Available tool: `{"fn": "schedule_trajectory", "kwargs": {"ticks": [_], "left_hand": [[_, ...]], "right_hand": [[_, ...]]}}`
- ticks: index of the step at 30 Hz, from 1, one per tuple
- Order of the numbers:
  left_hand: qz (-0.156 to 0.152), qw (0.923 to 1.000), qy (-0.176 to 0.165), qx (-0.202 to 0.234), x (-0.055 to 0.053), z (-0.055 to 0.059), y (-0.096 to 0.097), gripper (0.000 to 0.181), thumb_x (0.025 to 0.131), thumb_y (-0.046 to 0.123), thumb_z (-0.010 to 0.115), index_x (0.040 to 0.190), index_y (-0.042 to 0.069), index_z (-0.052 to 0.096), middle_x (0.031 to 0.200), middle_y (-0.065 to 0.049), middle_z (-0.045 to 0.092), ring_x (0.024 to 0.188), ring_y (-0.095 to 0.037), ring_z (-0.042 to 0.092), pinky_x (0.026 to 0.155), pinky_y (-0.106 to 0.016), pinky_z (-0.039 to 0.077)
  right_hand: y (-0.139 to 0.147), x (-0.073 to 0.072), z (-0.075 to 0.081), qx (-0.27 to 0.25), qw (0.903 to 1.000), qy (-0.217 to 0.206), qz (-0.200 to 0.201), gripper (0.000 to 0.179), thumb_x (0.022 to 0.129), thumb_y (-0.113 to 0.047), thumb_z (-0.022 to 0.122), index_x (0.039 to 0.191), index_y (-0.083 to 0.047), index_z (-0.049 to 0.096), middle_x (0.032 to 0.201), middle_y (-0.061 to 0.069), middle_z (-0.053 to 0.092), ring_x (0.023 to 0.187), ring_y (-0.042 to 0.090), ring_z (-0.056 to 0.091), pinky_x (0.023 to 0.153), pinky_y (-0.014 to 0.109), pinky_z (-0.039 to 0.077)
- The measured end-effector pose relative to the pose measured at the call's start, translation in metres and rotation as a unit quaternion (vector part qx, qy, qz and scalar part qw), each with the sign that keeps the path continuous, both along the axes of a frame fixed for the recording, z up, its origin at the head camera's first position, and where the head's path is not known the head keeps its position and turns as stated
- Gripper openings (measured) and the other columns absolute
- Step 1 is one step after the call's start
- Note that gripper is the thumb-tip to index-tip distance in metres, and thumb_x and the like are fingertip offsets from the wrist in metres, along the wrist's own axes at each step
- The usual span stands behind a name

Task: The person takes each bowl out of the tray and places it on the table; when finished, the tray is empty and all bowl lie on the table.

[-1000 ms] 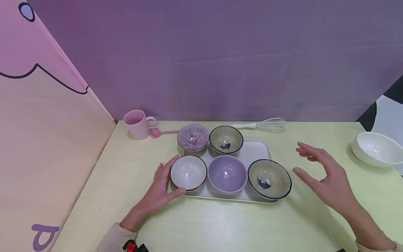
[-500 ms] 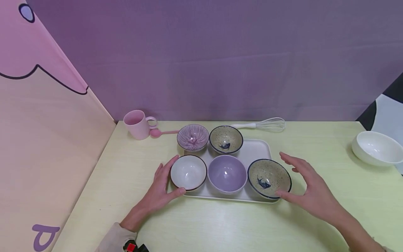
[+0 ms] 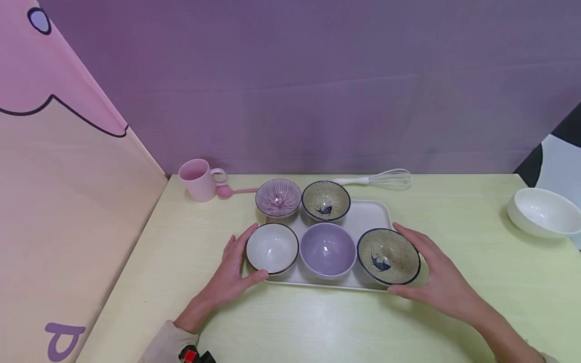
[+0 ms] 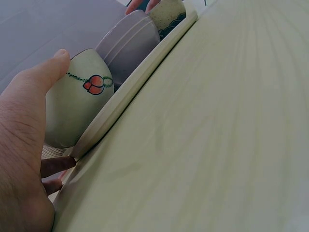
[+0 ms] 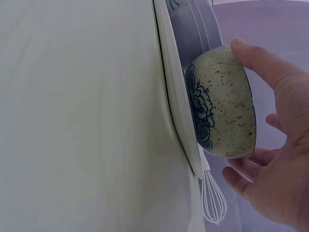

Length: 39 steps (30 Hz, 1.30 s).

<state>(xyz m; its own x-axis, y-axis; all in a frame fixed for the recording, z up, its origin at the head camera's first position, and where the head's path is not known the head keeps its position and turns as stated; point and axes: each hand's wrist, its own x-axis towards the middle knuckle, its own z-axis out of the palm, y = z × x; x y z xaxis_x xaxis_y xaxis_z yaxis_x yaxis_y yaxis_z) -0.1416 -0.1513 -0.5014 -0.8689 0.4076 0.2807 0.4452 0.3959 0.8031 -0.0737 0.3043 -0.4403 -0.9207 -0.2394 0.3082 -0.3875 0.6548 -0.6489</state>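
Note:
A white tray (image 3: 369, 214) carries several bowls. My left hand (image 3: 233, 267) holds the white brown-rimmed bowl (image 3: 272, 247) at the tray's front left, thumb at the near rim and fingers along its left side. In the left wrist view a red flower shows on that bowl's outer wall (image 4: 72, 113). On the right, my right hand (image 3: 438, 280) spans the larger speckled bowl (image 3: 395, 252) with a blue fish inside, thumb at its near rim, fingers at its far right side. Between these two stands a lavender bowl (image 3: 328, 249).
Behind stand a purple-striped bowl (image 3: 278, 198) and a smaller speckled bowl (image 3: 326, 200). A pink mug (image 3: 197, 181), a pink spoon (image 3: 225, 191) and a white whisk (image 3: 390, 179) lie along the back. A large white bowl (image 3: 542, 214) is at the far right.
My right hand has come in leftward from beside the tray and now grips the larger speckled bowl. The left hand has stayed at the white bowl.

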Motion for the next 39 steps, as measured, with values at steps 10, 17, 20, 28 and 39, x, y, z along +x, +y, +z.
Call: {"fn": "schedule_trajectory", "kwargs": {"ticks": [10,17,20,28,39], "left_hand": [[0.001,1.0,-0.005,0.0,0.0,-0.001,0.0,0.104,0.093,0.056,0.083,0.176,0.02,0.03,0.177,-0.009,0.039,0.163,-0.042,0.032,0.136,-0.068,0.002],[0.005,0.9999,-0.012,-0.002,0.001,0.0,-0.001,0.104,0.092,0.052,0.083,0.176,0.022,0.03,0.178,-0.008,0.039,0.164,-0.043,0.029,0.136,-0.069,0.003],[0.006,0.9999,-0.012,-0.003,0.002,0.001,-0.001,0.104,0.093,0.057,0.082,0.176,0.022,0.03,0.178,-0.009,0.039,0.165,-0.043,0.029,0.136,-0.069,0.003],[0.002,1.0,-0.006,-0.005,0.001,0.0,0.0,0.104,0.094,0.062,0.079,0.176,0.021,0.03,0.177,-0.008,0.04,0.163,-0.041,0.034,0.136,-0.067,0.003],[0.002,1.0,-0.006,-0.005,0.0,0.0,0.0,0.105,0.094,0.061,0.08,0.176,0.019,0.03,0.177,-0.009,0.04,0.163,-0.041,0.034,0.136,-0.067,0.003]], "right_hand": [[-0.008,-0.002,-0.004,-0.01,0.9999,0.012,0.003,0.128,0.064,-0.019,0.111,0.172,-0.025,0.042,0.164,0.008,0.05,0.146,-0.011,0.036,0.114,0.003,0.026],[-0.012,-0.003,-0.005,-0.009,0.9997,0.023,-0.005,0.126,0.062,-0.015,0.111,0.17,-0.023,0.046,0.162,0.009,0.051,0.145,-0.01,0.037,0.114,0.003,0.026],[-0.013,-0.003,-0.007,-0.013,0.9993,0.033,-0.01,0.125,0.059,-0.012,0.111,0.168,-0.02,0.05,0.158,0.011,0.053,0.142,-0.009,0.039,0.113,0.004,0.027],[-0.015,-0.003,-0.011,-0.021,0.9985,0.036,-0.035,0.123,0.056,-0.016,0.111,0.165,-0.023,0.055,0.153,0.01,0.054,0.137,-0.007,0.04,0.106,0.005,0.027],[-0.016,-0.002,-0.01,-0.053,0.9964,0.032,-0.057,0.117,0.056,-0.009,0.11,0.161,-0.018,0.059,0.151,0.007,0.054,0.136,-0.005,0.043,0.106,0.008,0.03]]}}
